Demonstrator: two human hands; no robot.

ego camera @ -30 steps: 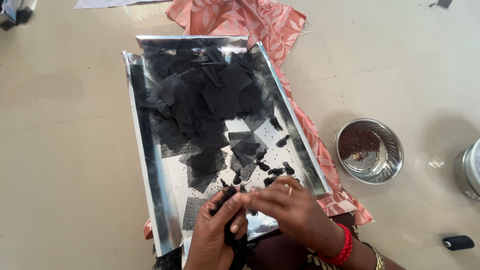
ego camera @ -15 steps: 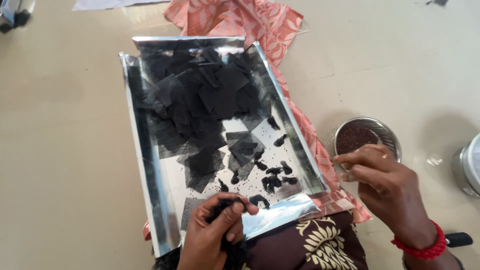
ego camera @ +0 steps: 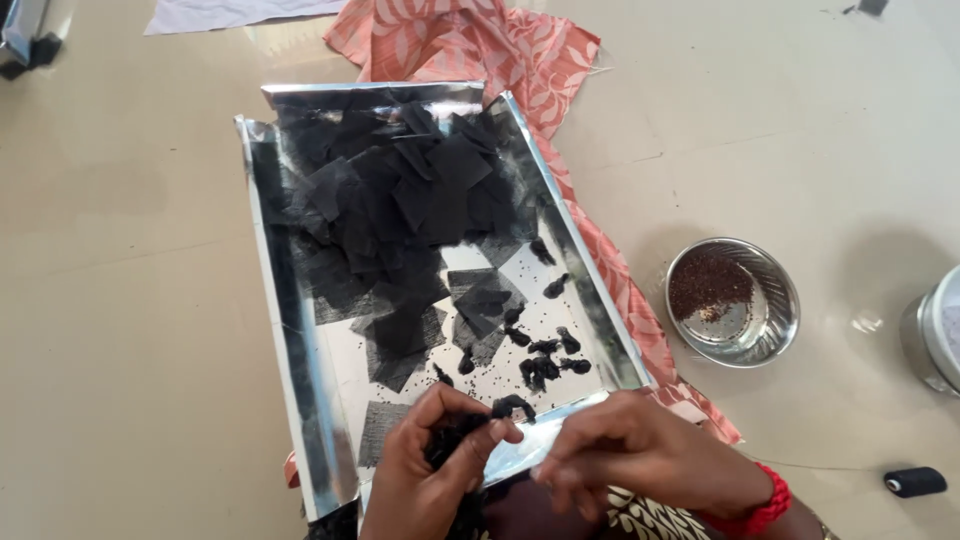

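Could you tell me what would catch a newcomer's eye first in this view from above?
First comes the shiny silver tray in the middle of the floor, heaped with black mesh squares at its far end and small dark bundles nearer the person. At its near edge the left hand pinches a piece of black mesh, with the right hand close beside it. To the right stands a steel bowl holding dark seeds.

- Right hand: half a second ago beside the steel bowl of dark seeds; now back at the near rim of the silver tray, fingertips pinched, just beside the left hand.
- Left hand: grip on the bunched black net piece unchanged in place, fingers now curled further over it.
- Bowl now uncovered, fully visible.
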